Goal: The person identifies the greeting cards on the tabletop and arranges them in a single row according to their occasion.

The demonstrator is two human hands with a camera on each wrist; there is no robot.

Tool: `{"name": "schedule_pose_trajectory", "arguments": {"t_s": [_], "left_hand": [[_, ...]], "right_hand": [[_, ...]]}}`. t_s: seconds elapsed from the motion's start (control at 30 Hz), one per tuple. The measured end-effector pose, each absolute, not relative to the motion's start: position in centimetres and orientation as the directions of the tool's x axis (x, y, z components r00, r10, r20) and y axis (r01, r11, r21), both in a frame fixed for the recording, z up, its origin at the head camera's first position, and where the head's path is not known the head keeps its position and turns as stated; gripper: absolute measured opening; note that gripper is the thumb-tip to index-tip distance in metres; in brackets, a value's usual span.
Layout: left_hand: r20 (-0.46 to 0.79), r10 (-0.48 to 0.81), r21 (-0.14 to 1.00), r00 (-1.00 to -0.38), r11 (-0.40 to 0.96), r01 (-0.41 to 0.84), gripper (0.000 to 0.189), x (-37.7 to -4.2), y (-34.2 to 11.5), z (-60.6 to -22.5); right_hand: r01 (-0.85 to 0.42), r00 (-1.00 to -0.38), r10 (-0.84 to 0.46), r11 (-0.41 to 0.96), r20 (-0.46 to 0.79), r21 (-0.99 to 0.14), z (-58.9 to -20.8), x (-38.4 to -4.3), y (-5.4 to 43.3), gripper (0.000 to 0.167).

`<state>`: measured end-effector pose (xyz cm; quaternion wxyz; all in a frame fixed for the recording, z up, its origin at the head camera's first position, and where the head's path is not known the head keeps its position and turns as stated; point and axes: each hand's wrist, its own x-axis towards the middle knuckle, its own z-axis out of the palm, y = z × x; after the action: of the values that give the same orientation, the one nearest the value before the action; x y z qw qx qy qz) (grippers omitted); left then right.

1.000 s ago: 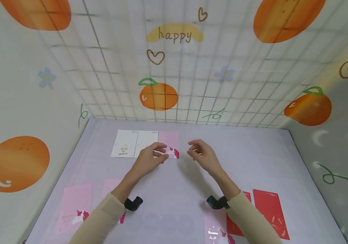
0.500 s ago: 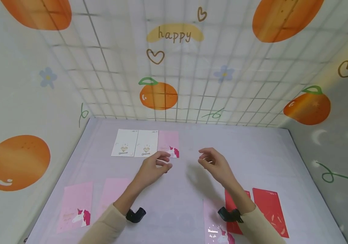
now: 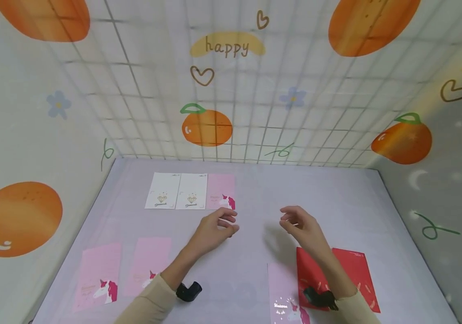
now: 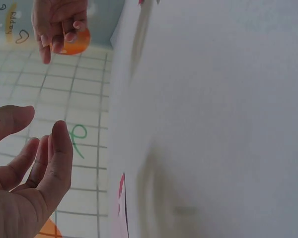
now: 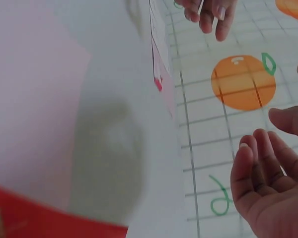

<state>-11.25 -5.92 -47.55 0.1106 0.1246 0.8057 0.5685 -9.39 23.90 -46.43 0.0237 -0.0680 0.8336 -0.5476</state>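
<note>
In the head view my left hand [image 3: 214, 230] hovers just below a pink unicorn card [image 3: 220, 185], its fingers loosely curved around nothing. My right hand [image 3: 304, 230] is held up to the right, thumb and fingers apart and nothing between them. The pink card ends a row of three, beside a white diamond card [image 3: 191, 189] and another white card [image 3: 163, 188]. Under the right forearm lies a red card [image 3: 307, 267], partly hidden by it. In the wrist views the left hand [image 4: 35, 173] and right hand [image 5: 273, 183] face each other above the table.
At the near left lie a pink unicorn card [image 3: 99, 263] and a second pink card [image 3: 150, 254], partly covered by the left sleeve. A pink card [image 3: 281, 283] and another red card [image 3: 350, 265] lie at the near right. A printed curtain [image 3: 247, 99] rises behind the table [image 3: 303, 184].
Both hands have drawn back from the card row toward the near right, the right one farther, widening the gap between them. The middle white card and the pink card beside it are now more exposed.
</note>
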Motion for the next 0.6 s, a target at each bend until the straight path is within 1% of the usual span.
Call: {"name": "schedule_pose_trajectory", "arguments": {"t_s": [0.33,0.6], "left_hand": [[-0.047,0.386,0.951,-0.921,0.299,0.077,0.033,-11.1,-3.9,-48.1],[-0.06,0.421,0.95,-0.905,0.304,0.078,0.036,-11.0,-2.2,-48.7]], "right_hand": [[-0.052,-0.997,-0.078,0.462,0.018,-0.885,-46.7,-7.8,26.4,0.039],[-0.03,-0.999,-0.031,0.477,0.017,-0.879,-46.9,-6.5,27.5,0.039]]}}
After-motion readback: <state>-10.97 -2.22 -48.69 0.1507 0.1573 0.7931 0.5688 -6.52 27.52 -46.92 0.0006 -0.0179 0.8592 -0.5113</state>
